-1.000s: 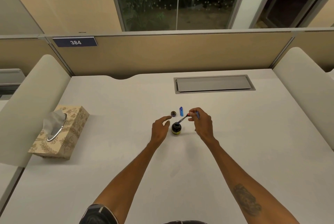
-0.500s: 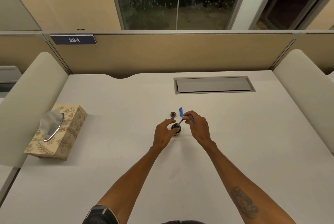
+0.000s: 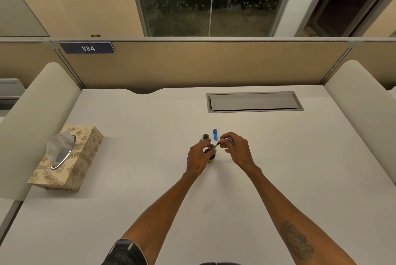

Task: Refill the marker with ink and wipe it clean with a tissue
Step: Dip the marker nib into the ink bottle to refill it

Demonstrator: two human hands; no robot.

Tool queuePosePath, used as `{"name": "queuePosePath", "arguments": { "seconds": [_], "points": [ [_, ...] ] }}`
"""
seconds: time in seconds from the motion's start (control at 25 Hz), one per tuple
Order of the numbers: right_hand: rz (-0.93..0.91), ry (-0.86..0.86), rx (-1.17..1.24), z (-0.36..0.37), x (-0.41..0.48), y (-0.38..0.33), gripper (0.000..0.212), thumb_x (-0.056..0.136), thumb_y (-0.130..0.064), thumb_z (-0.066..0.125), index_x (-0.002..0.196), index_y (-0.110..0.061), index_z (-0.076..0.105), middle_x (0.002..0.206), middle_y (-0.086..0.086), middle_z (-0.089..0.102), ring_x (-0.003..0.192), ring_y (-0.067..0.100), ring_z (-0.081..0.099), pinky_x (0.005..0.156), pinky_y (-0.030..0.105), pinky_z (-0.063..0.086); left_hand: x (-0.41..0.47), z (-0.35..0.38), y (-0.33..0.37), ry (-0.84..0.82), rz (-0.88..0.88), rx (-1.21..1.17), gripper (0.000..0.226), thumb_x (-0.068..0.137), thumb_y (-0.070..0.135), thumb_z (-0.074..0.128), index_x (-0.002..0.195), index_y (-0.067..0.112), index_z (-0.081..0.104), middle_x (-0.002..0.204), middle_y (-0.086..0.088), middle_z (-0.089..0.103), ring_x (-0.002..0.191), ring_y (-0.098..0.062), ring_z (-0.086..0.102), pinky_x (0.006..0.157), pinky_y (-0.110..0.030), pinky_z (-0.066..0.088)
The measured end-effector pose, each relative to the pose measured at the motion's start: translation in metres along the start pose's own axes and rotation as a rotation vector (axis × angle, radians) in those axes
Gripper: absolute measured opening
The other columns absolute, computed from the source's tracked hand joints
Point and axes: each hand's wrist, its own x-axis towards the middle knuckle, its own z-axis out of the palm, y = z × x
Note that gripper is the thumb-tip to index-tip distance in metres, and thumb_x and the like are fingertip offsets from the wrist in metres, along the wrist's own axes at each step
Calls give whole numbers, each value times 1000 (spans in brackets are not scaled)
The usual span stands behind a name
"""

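Marker tip now dipped at ink bottle mouth

Left hand (image 3: pixel 198 157) newly closed around ink bottle (image 3: pixel 211 154); right hand (image 3: pixel 235 151) pinching marker (image 3: pixel 222 143), lowered since a second ago. Refilling likely underway; wiping pending.

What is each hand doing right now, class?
Left hand: closed around the ink bottle, steadying it.
Right hand: pinching the marker, tip angled into the bottle.

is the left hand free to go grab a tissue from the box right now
Probably not yet: the left hand is steadying the ink bottle. Otherwise the desk between it and the tissue box is bare.
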Motion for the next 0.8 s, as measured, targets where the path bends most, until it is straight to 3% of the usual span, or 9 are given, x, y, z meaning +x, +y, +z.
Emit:
{"name": "queuePosePath", "arguments": {
  "seconds": [0.16, 0.28, 0.44, 0.52, 0.64, 0.8],
  "points": [
    [26, -26, 42, -2, 0, -1, 14, 96, -24, 62, 101, -11, 64, 96, 10, 72, 88, 22, 72, 86, 40, 59, 2, 0, 1, 5, -8, 16, 24, 89, 22, 73, 109, 10, 74, 127, -9, 68, 116, -24, 63, 98, -23, 38],
    [34, -36, 49, -2, -1, 0, 14, 95, -24, 62, 101, -11, 64, 95, 9, 72, 88, 22, 72, 87, 40, 59, 3, 1, -1, -13, -23, 15, 24, 88, 21, 73, 109, 9, 74, 128, -9, 68, 118, -26, 62, 102, -25, 37],
    [63, -32, 112, -8, 0, -4, 14, 96, -25, 61, 103, -14, 64, 97, 8, 72, 90, 21, 72, 89, 41, 57, 6, 2, -2, -11, -30, 20, 22, 88, 22, 73, 107, 11, 75, 132, -8, 66, 127, -28, 57, 115, -41, 38],
    [77, 13, 157, -12, 0, -6, 16, 99, -28, 56, 107, -16, 63, 101, 6, 72, 90, 17, 72, 85, 39, 59, 6, 1, -1, -10, -31, 27, 22, 88, 22, 74, 107, 11, 75, 131, -7, 67, 125, -26, 58, 111, -33, 38],
    [63, 125, 109, -14, 2, -7, 18, 103, -25, 48, 106, -15, 62, 111, 5, 71, 81, 11, 72, 68, 29, 61, 7, 1, -3, -6, -16, 18, 21, 87, 21, 74, 105, 11, 75, 131, -7, 67, 126, -25, 58, 109, -37, 40],
    [137, 252, 224, -17, 2, -14, 28, 92, -36, 66, 104, -11, 66, 95, 5, 77, 67, 18, 76, 72, 35, 62, 6, 1, -2, -11, -16, 21, 22, 88, 20, 73, 107, 10, 75, 136, -5, 64, 139, -23, 46, 114, -36, 32]
  ]
}}
